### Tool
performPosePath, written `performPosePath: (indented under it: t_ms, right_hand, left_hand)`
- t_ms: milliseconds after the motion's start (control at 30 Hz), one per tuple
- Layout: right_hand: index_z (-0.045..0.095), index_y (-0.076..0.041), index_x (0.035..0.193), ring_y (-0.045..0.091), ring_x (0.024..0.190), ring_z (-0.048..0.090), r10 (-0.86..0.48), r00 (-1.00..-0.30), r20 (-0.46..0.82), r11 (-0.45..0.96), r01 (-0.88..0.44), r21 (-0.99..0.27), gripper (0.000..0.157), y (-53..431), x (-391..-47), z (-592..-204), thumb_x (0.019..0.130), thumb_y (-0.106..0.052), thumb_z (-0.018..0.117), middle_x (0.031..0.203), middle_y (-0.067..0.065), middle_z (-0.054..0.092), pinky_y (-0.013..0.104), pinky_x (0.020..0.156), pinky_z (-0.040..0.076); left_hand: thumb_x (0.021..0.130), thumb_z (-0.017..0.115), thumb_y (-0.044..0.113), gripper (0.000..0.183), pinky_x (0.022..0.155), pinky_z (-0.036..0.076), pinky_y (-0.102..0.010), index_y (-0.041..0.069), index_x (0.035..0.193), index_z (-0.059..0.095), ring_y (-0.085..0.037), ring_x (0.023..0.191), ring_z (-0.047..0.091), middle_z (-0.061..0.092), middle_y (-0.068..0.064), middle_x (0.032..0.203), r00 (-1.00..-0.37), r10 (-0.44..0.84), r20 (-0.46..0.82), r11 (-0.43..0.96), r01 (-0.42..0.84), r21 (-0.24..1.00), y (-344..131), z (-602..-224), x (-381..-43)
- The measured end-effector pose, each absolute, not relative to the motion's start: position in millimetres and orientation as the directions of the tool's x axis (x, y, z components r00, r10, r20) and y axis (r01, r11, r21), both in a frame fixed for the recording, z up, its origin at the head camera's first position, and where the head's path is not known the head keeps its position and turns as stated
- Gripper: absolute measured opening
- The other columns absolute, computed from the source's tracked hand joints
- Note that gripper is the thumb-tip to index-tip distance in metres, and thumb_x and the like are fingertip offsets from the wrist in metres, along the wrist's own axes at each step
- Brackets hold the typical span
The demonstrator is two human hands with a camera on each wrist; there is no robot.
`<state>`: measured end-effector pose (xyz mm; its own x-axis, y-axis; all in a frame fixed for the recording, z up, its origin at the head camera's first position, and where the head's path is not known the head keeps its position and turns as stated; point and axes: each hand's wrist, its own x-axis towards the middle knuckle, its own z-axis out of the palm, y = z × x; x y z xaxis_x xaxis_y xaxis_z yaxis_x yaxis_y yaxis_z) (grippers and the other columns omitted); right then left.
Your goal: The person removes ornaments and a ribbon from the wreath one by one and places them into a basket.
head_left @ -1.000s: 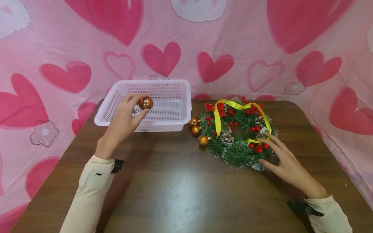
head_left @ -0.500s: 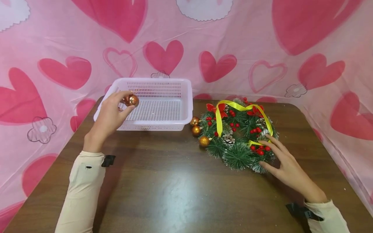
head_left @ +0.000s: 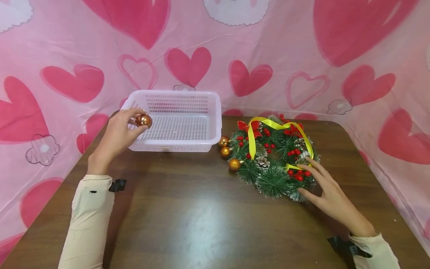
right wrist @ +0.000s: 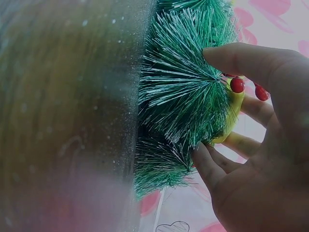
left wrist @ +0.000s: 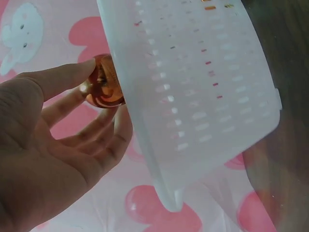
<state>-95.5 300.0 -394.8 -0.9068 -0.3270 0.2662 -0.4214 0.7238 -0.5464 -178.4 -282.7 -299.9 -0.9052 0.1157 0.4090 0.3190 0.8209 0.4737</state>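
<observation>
The left hand (head_left: pixel 115 135) pinches a copper bauble (head_left: pixel 145 120) at the left end of the white basket (head_left: pixel 174 142). Right of this basket lies the wreath (head_left: pixel 273 183); the right hand (head_left: pixel 332 196), fingers loosely spread, touches its side away from the basket.

4+ baubles (head_left: pixel 144 120), 1 bskt (head_left: pixel 178 142), 1 wreath (head_left: pixel 273 182)

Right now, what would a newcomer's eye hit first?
Probably the green wreath with its bright yellow ribbon, right of centre on the brown table, the right hand at its near right side. Next, the shiny copper ball in the fingers of the left hand, by the left end of the white basket. Behind everything, the pink heart-patterned backdrop.
</observation>
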Motion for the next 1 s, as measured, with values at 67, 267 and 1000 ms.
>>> performPosePath:
  t_ms: [67,267,1000]
  right_hand:
    - [0.049,-0.024,0.145,0.047,0.143,0.025,-0.324,-0.908,0.265,0.726,-0.418,-0.546,0.074,300.4,-95.1,-395.0,0.08,-0.014,0.083,0.161,0.007,0.025,0.081,0.091,0.028]
    - [0.049,-0.024,0.145,0.047,0.143,0.025,-0.327,-0.907,0.264,0.727,-0.42,-0.544,0.074,301.1,-95.8,-395.4,0.08,-0.014,0.084,0.161,0.008,0.026,0.081,0.091,0.028]
    - [0.049,-0.023,0.145,0.048,0.142,0.026,-0.333,-0.902,0.274,0.725,-0.431,-0.538,0.075,301.8,-96.8,-397.1,0.08,-0.013,0.084,0.161,0.008,0.026,0.081,0.091,0.028]
  left_hand:
    - [0.086,0.076,0.008,0.043,0.085,0.045,-0.059,-0.001,0.125,0.062,-0.044,0.101,0.06,0.062,-0.027,0.115,-0.92,0.116,0.373,0.826,0.299,0.479,-285.5,-300.4,-178.2]
    - [0.088,0.075,0.014,0.041,0.086,0.046,-0.058,0.0,0.124,0.063,-0.043,0.103,0.06,0.065,-0.026,0.113,-0.957,0.102,0.27,0.845,0.227,0.485,-291.5,-303.4,-179.5]
    - [0.088,0.074,0.02,0.038,0.073,0.049,-0.045,-0.003,0.117,0.065,-0.039,0.095,0.058,0.065,-0.026,0.104,-0.983,0.054,0.178,0.867,0.134,0.479,-301.7,-310.5,-180.7]
